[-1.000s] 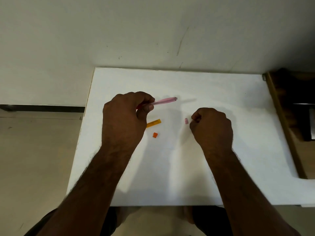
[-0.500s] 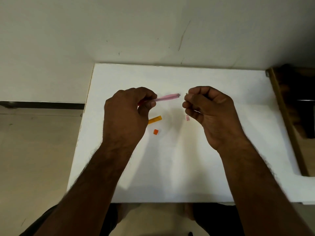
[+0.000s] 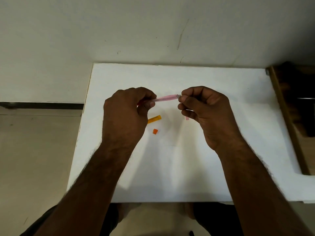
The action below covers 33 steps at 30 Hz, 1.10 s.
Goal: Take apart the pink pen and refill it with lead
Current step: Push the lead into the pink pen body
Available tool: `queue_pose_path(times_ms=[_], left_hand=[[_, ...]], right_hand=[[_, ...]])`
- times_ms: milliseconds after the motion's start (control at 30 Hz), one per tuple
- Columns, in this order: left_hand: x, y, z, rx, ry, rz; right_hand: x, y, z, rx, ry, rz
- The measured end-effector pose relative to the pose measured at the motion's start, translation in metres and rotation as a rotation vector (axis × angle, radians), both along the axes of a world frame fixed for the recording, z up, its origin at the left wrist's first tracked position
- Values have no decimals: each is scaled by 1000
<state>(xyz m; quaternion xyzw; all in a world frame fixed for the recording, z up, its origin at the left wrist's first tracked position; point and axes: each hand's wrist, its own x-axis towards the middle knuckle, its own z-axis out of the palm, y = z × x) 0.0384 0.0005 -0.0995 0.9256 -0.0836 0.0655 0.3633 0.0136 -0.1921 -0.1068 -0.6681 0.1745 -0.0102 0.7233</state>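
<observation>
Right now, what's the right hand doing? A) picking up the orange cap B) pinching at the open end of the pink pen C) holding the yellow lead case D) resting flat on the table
B: the right hand has its fingertips pinched at the end of the pink pen, which the left hand grips, both raised above the white table.

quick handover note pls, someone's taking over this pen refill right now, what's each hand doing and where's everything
Left hand grips the pink pen by one end, held above the table.
Right hand pinches at the pen's other end; whether it holds a lead is too small to tell.
On the table: yellow case, small orange piece, small pink piece by the right hand.
Done: pink piece seems already off.
Left: confirm lead is in, then reassemble.
</observation>
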Motion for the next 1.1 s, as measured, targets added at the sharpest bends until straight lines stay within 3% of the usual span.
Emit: queue_pose_path(times_ms=[200,533,867,1100], left_hand=[[0,2,0,51,-22,-2],[1,2,0,33,-3,-7],[0,3,0,27,-10,-11],[-1,2,-1,16,7,-12]], right_hand=[[1,3,-2,-138,-71,63],[-2,-2,2,130,49,148],[-3,-1,2,-23,27,155],[-2,-1,2,-22,55,99]])
